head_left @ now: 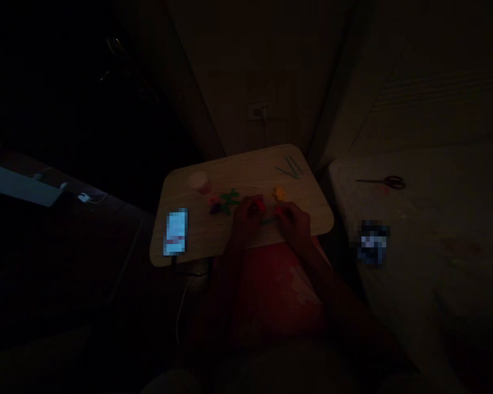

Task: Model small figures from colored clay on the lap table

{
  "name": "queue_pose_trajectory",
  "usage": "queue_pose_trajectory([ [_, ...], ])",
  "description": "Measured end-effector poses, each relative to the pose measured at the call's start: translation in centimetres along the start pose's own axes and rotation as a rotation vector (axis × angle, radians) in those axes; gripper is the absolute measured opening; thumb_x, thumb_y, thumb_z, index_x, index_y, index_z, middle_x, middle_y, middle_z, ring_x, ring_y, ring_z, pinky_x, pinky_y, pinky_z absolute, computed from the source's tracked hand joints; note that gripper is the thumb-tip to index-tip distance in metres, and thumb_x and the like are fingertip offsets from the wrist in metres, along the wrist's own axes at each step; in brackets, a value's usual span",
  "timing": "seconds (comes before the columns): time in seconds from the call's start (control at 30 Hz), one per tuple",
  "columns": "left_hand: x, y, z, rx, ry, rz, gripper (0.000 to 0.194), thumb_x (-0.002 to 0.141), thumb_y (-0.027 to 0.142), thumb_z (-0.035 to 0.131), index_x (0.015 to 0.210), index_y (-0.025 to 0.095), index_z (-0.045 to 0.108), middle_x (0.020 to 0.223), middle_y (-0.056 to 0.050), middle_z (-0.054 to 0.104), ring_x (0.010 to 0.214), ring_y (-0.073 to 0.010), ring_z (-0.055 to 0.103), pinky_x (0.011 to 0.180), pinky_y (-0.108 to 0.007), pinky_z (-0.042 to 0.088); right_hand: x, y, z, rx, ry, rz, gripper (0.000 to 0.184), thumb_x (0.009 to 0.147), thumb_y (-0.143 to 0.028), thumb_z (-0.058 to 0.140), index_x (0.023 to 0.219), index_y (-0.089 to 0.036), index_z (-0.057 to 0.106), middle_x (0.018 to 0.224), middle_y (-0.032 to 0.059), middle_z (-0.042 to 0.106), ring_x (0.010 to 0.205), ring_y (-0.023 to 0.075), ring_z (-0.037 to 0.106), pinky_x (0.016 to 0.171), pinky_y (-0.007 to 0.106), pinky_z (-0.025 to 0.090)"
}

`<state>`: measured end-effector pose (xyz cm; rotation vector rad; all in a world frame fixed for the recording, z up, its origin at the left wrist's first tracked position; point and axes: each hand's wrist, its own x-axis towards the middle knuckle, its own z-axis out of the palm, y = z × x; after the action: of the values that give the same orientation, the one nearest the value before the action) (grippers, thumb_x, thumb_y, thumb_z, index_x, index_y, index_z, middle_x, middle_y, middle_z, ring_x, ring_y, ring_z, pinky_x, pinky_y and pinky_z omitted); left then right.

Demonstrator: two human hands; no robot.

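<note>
In dim light, my left hand (247, 214) is closed on a small red piece (260, 204) above a small wooden table (213, 241). My right hand (293, 219), just beside it, pinches another bit of red (278, 209) at the fingertips. Whether the two red parts join is too dark to tell. A thin greenish stick (267, 221) lies below the hands. Left of my left hand are green star-like shapes (230, 201) with pink (214, 201) and dark purple (216, 208) bits. A yellow-orange lump (278, 192) sits just beyond my right hand.
A lidded tub (199, 182) stands on the table's left side, near a lit phone (175, 232) with a cable. Several thin green sticks (291, 167) lie at the far right corner. On the pale surface to the right are scissors (383, 181) and a dark blurred item (372, 243).
</note>
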<state>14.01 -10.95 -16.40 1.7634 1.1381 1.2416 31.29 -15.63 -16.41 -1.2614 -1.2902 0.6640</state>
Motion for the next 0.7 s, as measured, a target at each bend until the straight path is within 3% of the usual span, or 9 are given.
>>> queue_pose_trajectory([
  [0.23,0.0,1.3,-0.2,0.04,-0.037,-0.049,0.015,0.089,0.03,0.074,0.098,0.019,0.079,0.099,-0.006,0.078,0.092,-0.0199,0.072,0.085,-0.032,0.057,0.1,0.0,-0.1,-0.087,-0.034,-0.106,0.023,0.094,-0.04,0.063,0.093,-0.022,0.076,0.092,0.0067,0.079,0.082,0.0233,0.071,0.079,0.036,0.056],
  [0.43,-0.2,1.1,-0.3,0.007,-0.048,-0.127,0.015,0.09,0.027,0.069,0.083,0.02,0.08,0.079,-0.002,0.077,0.073,-0.017,0.069,0.071,-0.029,0.056,0.5,-0.2,-0.1,-0.086,-0.045,-0.21,0.019,0.098,-0.033,0.06,0.101,-0.024,0.077,0.099,0.0083,0.077,0.091,0.0241,0.07,0.087,0.041,0.057],
  [0.57,-0.1,0.6,-0.2,-0.022,-0.013,-0.111,0.013,0.083,0.032,0.078,0.087,0.019,0.079,0.086,-0.004,0.078,0.078,-0.0177,0.071,0.073,-0.029,0.057,0.4,-0.1,-0.1,-0.127,-0.075,-0.276,0.028,0.101,-0.026,0.051,0.107,-0.026,0.078,0.102,0.0096,0.072,0.096,0.0233,0.068,0.087,0.041,0.057],
  [0.7,0.0,0.7,-0.1,-0.014,-0.027,-0.038,0.018,0.081,0.033,0.081,0.092,0.019,0.077,0.096,-0.006,0.078,0.089,-0.0191,0.072,0.083,-0.031,0.058,0.4,0.0,0.0,-0.159,-0.074,-0.273,0.029,0.1,-0.028,0.055,0.121,-0.027,0.076,0.107,0.0103,0.07,0.102,0.0238,0.068,0.091,0.042,0.057],
])
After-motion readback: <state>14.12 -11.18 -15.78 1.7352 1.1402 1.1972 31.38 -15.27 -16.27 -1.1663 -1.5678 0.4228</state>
